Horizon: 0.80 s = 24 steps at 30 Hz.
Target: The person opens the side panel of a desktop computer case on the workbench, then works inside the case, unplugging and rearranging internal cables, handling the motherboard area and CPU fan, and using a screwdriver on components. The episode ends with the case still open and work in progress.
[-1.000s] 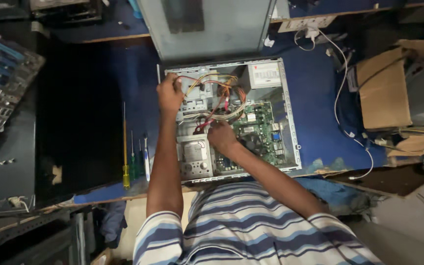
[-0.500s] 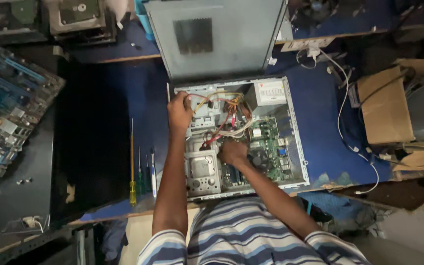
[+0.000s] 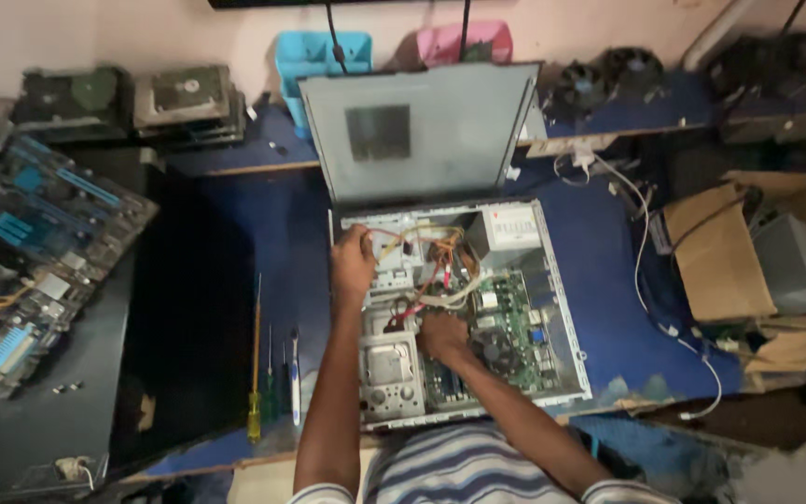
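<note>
Head view: your left hand (image 3: 354,266) pinches cables (image 3: 422,245) at the case's (image 3: 566,350) 11 o'clock, lifting them clear; your right hand (image 3: 442,336), curled, grip unclear, works mid-case. Screwdrivers (image 3: 256,373) lie at 9 o'clock, within reach.

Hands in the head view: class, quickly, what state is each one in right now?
Left hand: closed on the cables in the open computer case.
Right hand: among cables; grip cannot be told.

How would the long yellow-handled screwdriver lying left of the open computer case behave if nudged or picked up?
The yellow-handled screwdriver looks rigid: thin straight metal shaft. Its rounded handle suggests it may roll on the blue table if pushed sideways. Probably light, handle-heavy when lifted.
</note>
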{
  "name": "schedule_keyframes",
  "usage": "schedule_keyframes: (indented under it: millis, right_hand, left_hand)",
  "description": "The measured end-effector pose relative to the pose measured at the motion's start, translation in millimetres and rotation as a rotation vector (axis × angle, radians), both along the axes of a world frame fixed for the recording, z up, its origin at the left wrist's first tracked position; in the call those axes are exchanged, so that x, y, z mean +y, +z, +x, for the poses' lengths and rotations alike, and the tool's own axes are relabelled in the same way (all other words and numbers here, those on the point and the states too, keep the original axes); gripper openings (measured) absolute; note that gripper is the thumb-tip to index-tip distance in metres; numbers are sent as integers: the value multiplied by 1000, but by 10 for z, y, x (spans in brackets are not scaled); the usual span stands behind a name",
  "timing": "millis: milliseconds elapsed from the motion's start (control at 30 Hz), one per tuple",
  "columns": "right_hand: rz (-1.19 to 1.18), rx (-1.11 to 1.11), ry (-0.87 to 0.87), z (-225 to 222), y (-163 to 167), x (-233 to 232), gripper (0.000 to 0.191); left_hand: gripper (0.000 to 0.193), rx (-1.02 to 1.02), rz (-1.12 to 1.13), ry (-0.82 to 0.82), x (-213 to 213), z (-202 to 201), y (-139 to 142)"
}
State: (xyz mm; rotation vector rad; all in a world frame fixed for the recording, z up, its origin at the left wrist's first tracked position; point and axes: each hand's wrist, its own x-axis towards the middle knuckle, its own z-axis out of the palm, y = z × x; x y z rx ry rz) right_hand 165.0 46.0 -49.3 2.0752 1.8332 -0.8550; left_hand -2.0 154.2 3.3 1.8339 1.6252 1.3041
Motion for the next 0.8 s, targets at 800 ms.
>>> schedule_keyframes:
  millis: [800]
  right_hand:
    - [77,65,155,86,-157,89,37]
  left_hand:
    - [7,-12,58,43,11,69,-105]
